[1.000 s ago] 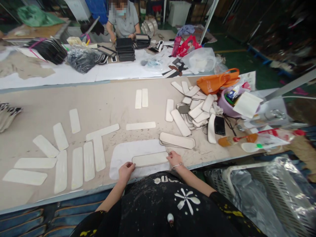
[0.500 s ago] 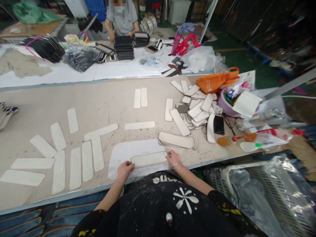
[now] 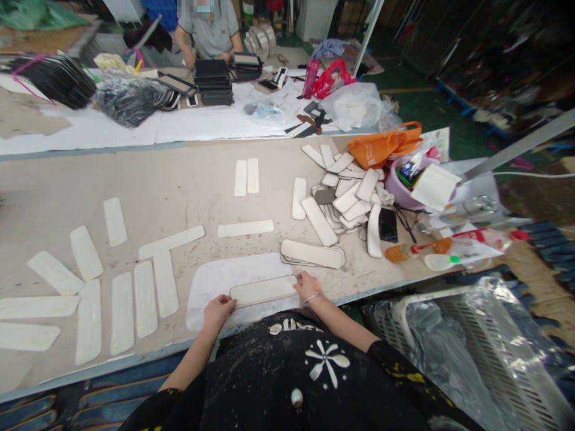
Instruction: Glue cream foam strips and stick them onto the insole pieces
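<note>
Strip (image 3: 263,291) near the surface (image 3: 179,179)'s front edge seems light, bendy; left hand (image 3: 219,310) and right hand (image 3: 309,287) pinch its ends, ideal imo.

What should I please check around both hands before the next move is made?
1. Left hand gripping one end of the pale strip: ok, pinched there.
2. Right hand gripping the opposite end: ok, pinched too.
3. White sheet under the strip: ok, beneath most of it.
4. Strip lying flat against the sheet: cannot tell from this angle.
5. Small stack apart from the right hand: ok, a narrow gap shows.
6. Loose pile tidy: not ok, pieces overlap at mixed angles.
</note>
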Motion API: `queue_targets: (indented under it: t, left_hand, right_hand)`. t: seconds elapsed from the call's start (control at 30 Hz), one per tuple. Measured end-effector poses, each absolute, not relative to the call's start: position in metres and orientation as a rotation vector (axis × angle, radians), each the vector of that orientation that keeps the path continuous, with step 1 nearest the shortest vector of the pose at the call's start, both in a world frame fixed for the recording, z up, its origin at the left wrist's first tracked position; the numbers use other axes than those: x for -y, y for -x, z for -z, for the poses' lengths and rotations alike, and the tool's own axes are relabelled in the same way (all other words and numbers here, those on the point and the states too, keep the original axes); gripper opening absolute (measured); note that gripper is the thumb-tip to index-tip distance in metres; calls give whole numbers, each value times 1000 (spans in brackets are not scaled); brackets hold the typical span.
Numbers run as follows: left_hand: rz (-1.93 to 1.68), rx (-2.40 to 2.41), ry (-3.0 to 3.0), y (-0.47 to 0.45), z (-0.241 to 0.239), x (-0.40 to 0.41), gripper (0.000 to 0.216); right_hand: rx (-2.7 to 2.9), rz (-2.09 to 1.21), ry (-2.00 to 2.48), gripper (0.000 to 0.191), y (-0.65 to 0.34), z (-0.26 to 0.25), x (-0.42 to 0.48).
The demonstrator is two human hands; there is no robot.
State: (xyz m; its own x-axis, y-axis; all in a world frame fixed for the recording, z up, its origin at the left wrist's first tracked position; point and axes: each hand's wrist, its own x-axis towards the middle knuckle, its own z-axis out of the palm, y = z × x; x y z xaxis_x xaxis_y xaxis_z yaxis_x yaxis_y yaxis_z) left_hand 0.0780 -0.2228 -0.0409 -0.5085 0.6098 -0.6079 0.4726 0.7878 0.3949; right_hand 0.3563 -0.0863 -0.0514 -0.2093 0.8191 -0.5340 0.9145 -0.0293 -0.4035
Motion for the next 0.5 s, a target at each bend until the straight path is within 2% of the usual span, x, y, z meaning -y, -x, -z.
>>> queue_targets:
  t: [0.5]
  left_hand:
    - [-249,-2069,-722,-66,46,222,24]
  right_hand:
    - [-2104,1024,-1839,28,-354,46,84]
